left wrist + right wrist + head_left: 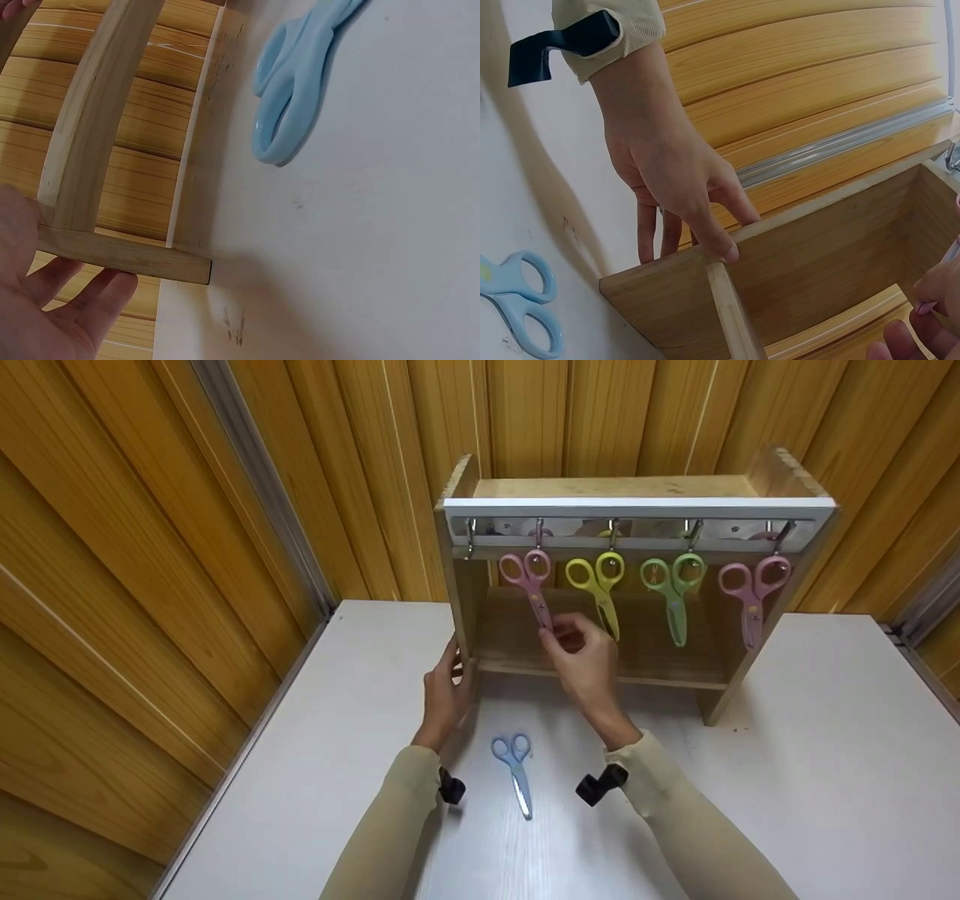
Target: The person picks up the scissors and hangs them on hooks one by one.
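Observation:
My right hand (589,667) pinches the lower end of pink scissors (535,589) between thumb and fingers; their handle loops are up by a metal hook (539,534). My left hand (444,697) grips the left side panel of a small wooden rack (660,667). In the right wrist view its thumb lies on the panel's front edge near the shelf, the other fingers on the outer side. Light-blue scissors (517,769) lie on the table between my forearms, handles toward the rack; the left wrist view shows these blue handles (300,82) close up.
Yellow scissors (602,589), green scissors (676,600) and another pink pair (752,592) hang from the rack's hook rail. The leftmost hook (470,540) bears nothing. A wood-plank wall (375,472) stands behind the white table (300,780).

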A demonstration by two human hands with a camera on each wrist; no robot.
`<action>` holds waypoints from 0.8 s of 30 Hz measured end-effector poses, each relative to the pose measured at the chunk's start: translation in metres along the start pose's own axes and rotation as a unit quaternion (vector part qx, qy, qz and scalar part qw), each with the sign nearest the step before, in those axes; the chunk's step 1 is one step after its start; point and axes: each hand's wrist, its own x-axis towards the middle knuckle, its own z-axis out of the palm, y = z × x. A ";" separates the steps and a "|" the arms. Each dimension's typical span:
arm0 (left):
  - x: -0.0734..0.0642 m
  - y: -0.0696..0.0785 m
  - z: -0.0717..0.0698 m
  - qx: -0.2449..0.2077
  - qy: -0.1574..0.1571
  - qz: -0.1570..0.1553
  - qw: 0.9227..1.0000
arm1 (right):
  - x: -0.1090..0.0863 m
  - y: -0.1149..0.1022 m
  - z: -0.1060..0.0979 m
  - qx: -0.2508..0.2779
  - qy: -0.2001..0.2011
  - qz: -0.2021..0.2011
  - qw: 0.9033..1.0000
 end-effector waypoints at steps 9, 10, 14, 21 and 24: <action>0.000 0.001 0.000 0.001 -0.003 -0.012 1.000 | 0.000 0.000 0.001 -0.008 -0.003 -0.008 1.000; 0.000 0.001 0.000 0.001 -0.002 -0.012 1.000 | 0.000 0.000 0.001 -0.008 -0.003 -0.008 1.000; 0.000 0.002 0.000 0.001 -0.006 -0.016 1.000 | 0.000 0.000 0.001 -0.009 0.000 -0.009 1.000; 0.000 0.001 0.001 -0.002 0.007 0.007 1.000 | -0.001 0.001 0.001 -0.020 0.005 -0.016 1.000; 0.001 0.000 0.001 -0.003 0.008 0.011 1.000 | -0.002 0.001 0.000 -0.025 0.001 -0.005 1.000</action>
